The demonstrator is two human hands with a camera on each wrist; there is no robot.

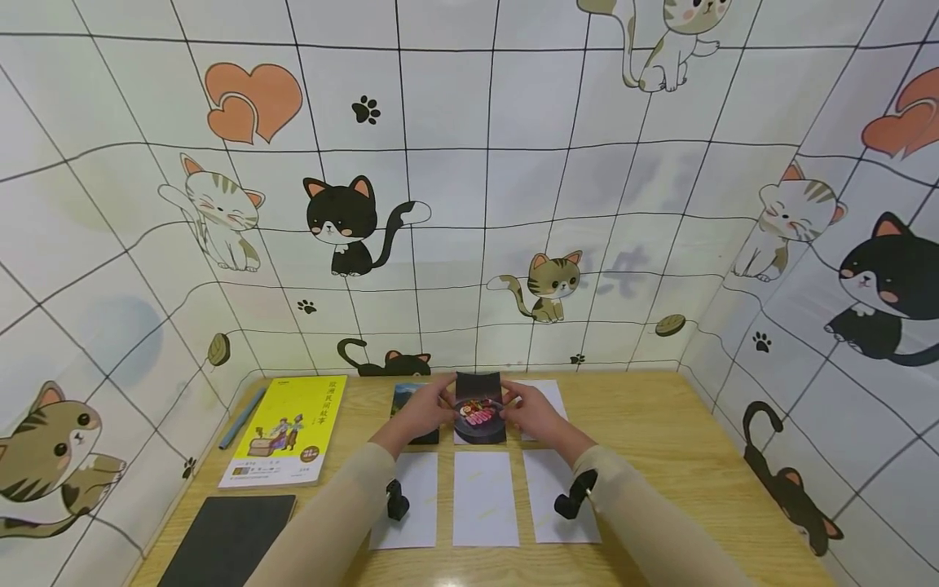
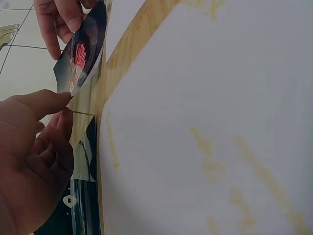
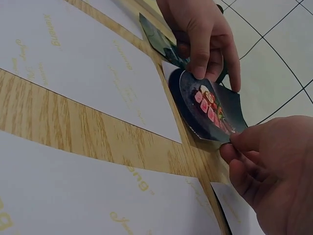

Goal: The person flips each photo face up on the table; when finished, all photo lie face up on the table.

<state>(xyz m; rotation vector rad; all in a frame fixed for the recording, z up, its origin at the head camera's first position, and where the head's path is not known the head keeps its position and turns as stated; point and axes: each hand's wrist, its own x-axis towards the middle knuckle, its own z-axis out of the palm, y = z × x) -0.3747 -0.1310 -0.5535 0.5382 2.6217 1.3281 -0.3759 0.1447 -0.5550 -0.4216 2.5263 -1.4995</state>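
A photo print of sliced meat on a dark plate (image 1: 478, 412) is held between both hands at the back middle of the table. My left hand (image 1: 425, 410) pinches its left edge, the thumb on the picture side. Its right edge is pinched by my right hand (image 1: 534, 413) between thumb and fingers. The print bows slightly, with its upper part raised, as the right wrist view shows. A white sheet's edge peeks out under its lower end. Partly behind the left hand lies a dark green and blue picture print (image 1: 405, 397). Behind the right hand is a white sheet (image 1: 548, 395).
Three white sheets with faint yellow lettering, the middle one (image 1: 484, 499) among them, lie in a front row. On the left are a yellow book (image 1: 289, 432), a blue-grey pen (image 1: 242, 419) and a black notebook (image 1: 227, 542). Cat-patterned cloth walls (image 1: 455, 187) enclose the wooden table (image 1: 660, 456).
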